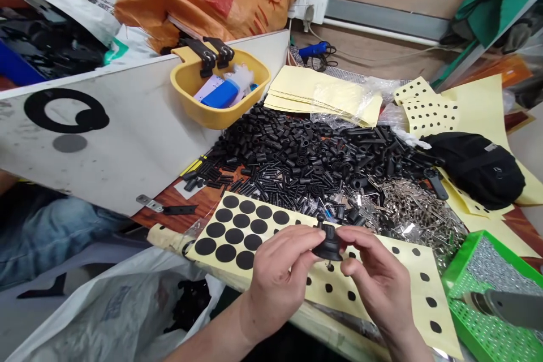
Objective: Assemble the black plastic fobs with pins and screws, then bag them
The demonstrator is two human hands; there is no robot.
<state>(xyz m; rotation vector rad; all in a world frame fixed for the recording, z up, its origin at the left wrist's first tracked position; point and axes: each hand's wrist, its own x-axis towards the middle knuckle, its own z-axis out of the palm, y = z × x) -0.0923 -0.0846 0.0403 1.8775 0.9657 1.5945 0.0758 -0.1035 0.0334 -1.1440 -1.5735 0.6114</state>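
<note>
Black and probably hard plastic, the small fitting [328, 248] is held over the yellow dotted sheet [436, 288], near the front edge of the worktop [156, 218]. From my end I see the left hand [280, 271] closed on it, fingers and thumb pinching its left side. On the right hand [379, 280] the fingers are curved and parted, thumb clear, index fingertip at or just beside the fitting; whether it presses, I cannot tell. I'd expect a light, stiff piece, though its flared base may be softer. Smooth curves could slip in a loose pinch, so I'd take opposite sides of the body and leave the rim unsqueezed.
</note>
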